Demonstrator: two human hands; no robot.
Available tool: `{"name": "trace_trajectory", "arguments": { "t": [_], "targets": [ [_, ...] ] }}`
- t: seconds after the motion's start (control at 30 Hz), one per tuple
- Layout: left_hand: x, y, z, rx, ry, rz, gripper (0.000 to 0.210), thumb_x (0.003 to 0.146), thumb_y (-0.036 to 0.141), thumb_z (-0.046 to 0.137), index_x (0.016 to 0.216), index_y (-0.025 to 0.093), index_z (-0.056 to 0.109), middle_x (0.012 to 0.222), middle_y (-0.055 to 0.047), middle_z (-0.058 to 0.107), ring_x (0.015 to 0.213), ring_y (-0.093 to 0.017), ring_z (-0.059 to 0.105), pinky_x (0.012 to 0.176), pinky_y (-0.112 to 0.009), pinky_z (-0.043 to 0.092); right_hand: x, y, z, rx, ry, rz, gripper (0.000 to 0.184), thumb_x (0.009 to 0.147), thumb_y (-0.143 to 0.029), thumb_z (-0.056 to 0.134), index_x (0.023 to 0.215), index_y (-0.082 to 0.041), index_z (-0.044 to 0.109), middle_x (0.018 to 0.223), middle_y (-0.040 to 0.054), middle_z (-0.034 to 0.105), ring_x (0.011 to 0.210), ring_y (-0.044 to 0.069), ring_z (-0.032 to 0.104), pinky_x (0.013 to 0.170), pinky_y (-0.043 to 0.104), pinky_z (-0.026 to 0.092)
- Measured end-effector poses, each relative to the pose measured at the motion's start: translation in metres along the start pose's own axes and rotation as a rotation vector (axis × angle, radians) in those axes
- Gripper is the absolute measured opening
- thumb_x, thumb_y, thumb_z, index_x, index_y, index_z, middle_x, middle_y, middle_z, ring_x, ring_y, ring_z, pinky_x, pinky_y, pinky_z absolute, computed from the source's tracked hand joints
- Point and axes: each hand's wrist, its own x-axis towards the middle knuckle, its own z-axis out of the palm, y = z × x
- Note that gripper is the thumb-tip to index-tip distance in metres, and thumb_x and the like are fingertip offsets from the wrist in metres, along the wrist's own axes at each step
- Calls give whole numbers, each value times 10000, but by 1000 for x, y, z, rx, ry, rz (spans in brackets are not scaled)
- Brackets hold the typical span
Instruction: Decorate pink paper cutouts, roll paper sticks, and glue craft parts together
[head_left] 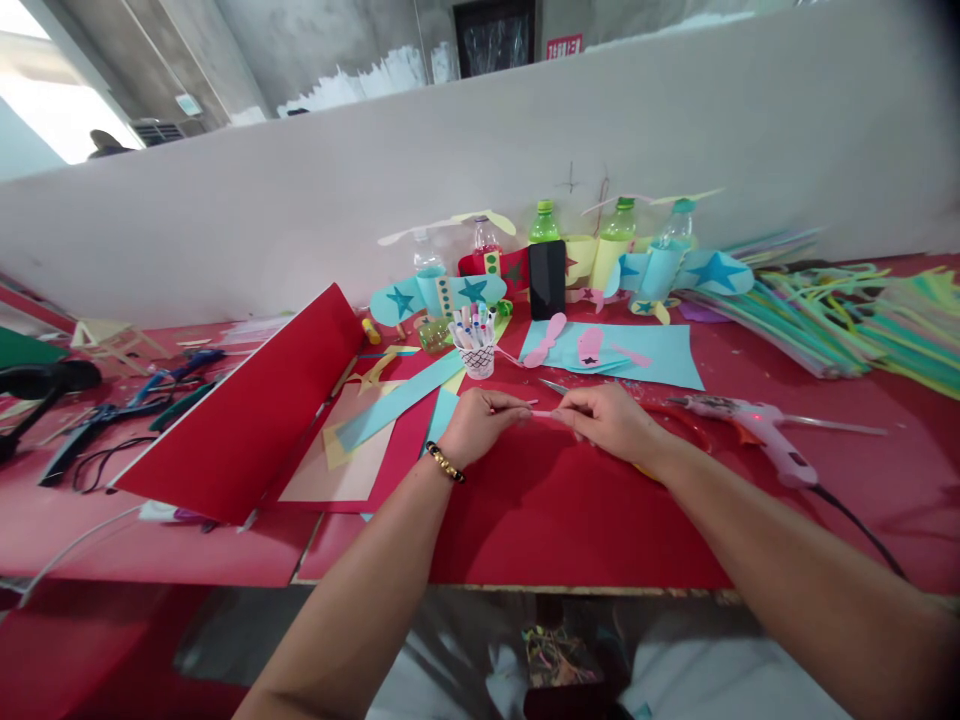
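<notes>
Over the red tabletop [570,530], both hands pinch a small, narrow pink paper strip [543,413] from opposite ends. My left hand [480,425], wearing a beaded bracelet [445,462] at the wrist, is closed on its left end. The fingers of my right hand [607,418] are closed on the right end. Scissors [553,386] lie just behind the right hand, which partly hides them. Behind the hands, pink paper cutouts [546,340] rest on a light blue sheet [667,350]. A cup of markers [477,358] stands behind the left hand.
A pink glue gun [757,420] with a cord lies at the right. Bottle-and-paper planes [431,285] and a phone [547,280] stand along the partition. An upright red board [255,410] blocks the left, beside paper sheets [345,470]. Coloured strips [825,320] are heaped at the back right.
</notes>
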Motion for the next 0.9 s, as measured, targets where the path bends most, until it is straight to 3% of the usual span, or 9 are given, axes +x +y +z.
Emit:
{"name": "trace_trajectory", "arguments": {
  "t": [0.17, 0.3, 0.43, 0.53, 0.77, 0.9],
  "targets": [
    [0, 3, -2, 19, 18, -29, 346, 842, 392, 532, 679, 134, 695, 663, -38, 678, 604, -125, 566, 611, -226, 434, 0, 6, -8, 57, 157, 79, 320, 862, -411, 489, 642, -187, 552, 503, -18, 557, 442, 104, 471, 481, 232, 352],
    [-1, 6, 0, 29, -15, -27, 403, 854, 422, 502, 624, 137, 671, 618, -36, 660, 568, -117, 545, 593, -220, 415, 2, 5, -8, 117, 255, 39, 193, 842, -349, 529, 887, -185, 620, 668, 13, 630, 581, 137, 563, 567, 246, 432],
    [-2, 10, 2, -14, -96, 8, 395, 858, 426, 498, 645, 145, 677, 594, -27, 654, 551, -114, 546, 575, -213, 395, 2, 3, -4, 36, 131, -104, 234, 814, -354, 588, 962, -193, 670, 890, 61, 699, 775, 180, 622, 714, 277, 460],
    [-3, 12, 3, 7, -88, 7, 395, 846, 434, 515, 625, 146, 672, 582, -18, 644, 535, -106, 524, 555, -211, 367, 1, 2, -4, 12, 18, -109, 240, 861, -347, 520, 887, -193, 702, 866, 58, 726, 770, 186, 641, 711, 276, 451],
    [0, 0, -5, 117, 124, -67, 433, 831, 476, 528, 565, 148, 626, 513, 11, 572, 490, -91, 451, 517, -218, 320, 3, 7, -11, -85, -28, -19, 246, 844, -335, 525, 831, -193, 726, 818, 42, 740, 741, 197, 655, 667, 275, 435],
    [0, -2, -4, 121, 201, 3, 311, 791, 455, 606, 757, 162, 705, 714, -22, 668, 649, -129, 556, 611, -228, 395, 4, 9, -7, -123, -52, -26, 260, 855, -342, 511, 842, -203, 730, 845, 52, 746, 754, 209, 665, 674, 285, 436]
  ]
}}
